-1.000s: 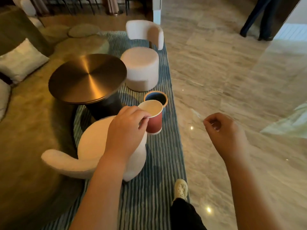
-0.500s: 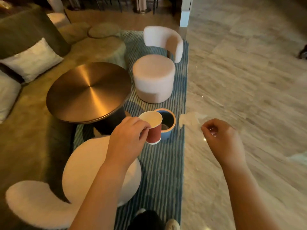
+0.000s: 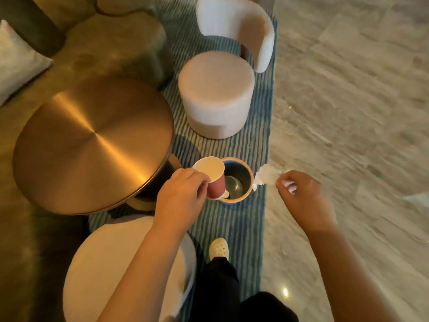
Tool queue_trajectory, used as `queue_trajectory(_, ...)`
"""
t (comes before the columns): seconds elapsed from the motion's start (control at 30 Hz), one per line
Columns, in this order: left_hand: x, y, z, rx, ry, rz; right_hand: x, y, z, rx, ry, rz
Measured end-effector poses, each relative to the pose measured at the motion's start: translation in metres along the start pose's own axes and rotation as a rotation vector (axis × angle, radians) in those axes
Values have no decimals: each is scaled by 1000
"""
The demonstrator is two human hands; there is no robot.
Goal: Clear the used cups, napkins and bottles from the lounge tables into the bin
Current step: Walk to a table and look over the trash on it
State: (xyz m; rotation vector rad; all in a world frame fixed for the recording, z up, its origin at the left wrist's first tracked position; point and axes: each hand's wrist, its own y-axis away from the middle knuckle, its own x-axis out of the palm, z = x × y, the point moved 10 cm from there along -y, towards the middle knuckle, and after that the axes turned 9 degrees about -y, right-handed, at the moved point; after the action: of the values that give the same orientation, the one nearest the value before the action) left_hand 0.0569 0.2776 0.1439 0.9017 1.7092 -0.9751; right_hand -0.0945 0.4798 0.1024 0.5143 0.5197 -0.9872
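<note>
Two hands are showing, the left hand and the right hand, alongside one red paper cup, one white napkin, one blue bin, one round brass table, two white chairs, the far chair and the near chair, one striped rug, one cushion and one shoe.

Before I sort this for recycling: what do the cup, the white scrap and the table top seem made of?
Cup: likely paper; matte red wall, pale inside.
White scrap: probably a tissue napkin; crumpled, ragged edge.
Table top: looks like brushed bronze-toned metal; radial sheen.

Red cup, white napkin at blue bin
</note>
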Motion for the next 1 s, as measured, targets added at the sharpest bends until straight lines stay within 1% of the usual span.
queue_trajectory(0.2, 89, -73, 31, -26, 20, 131, 45, -93, -15, 18, 3, 70)
queue_trajectory(0.3, 136, -95, 45, -57, 15, 173, 76, -128, -44, 94, 79, 195)
queue_trajectory(0.37, 169, -104, 54, -83, 16, 198, 95, -149, -67, 128, 104, 243)
queue_trajectory(0.57, 264, -108, 78, -199, -5, 301, 153, -202, -132, 226, 265, 442)
queue_trajectory(0.73, 328, -112, 81, -223, -21, 339, 188, -232, -177, 268, 330, 509)
queue_trajectory(0.9, 386, -112, 86, -225, -30, 356, 215, -251, -218, 288, 350, 521)
queue_trajectory(1.0, 419, -110, 91, -216, -41, 365, 234, -259, -239, 302, 391, 558)
